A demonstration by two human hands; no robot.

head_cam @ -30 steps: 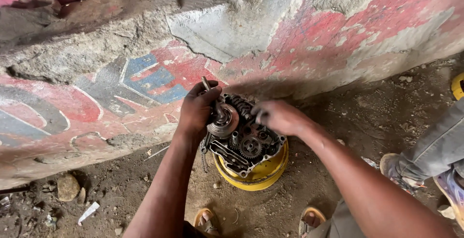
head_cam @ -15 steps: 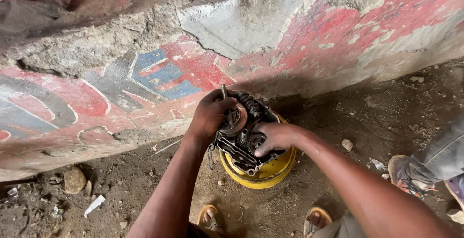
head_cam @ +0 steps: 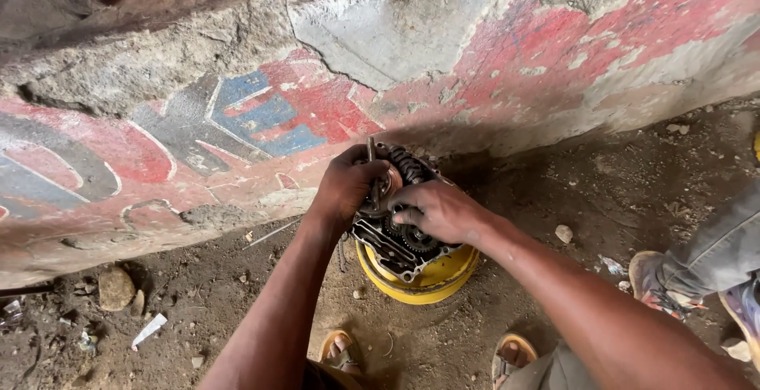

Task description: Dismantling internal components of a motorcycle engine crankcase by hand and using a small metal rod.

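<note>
While the dark, greasy metal engine casing with its exposed gears (head_cam: pixel 400 228) sits on the round yellow rim (head_cam: pixel 423 277) on the dirt floor against the painted concrete wall (head_cam: pixel 261 113), the left hand (head_cam: pixel 348 186) clamps its fingers over the casing's far upper end. The right hand (head_cam: pixel 435 209) lies nearer, fingers curled together, pressing on the gears. The casing's long axis runs diagonally, wall-end to near-right.

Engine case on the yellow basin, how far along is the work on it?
Done: the engine case lies open on the yellow basin, gears exposed. In hand: left hand grips a round part at its top, right hand presses the gears. Left: no cover is on it yet.
</note>
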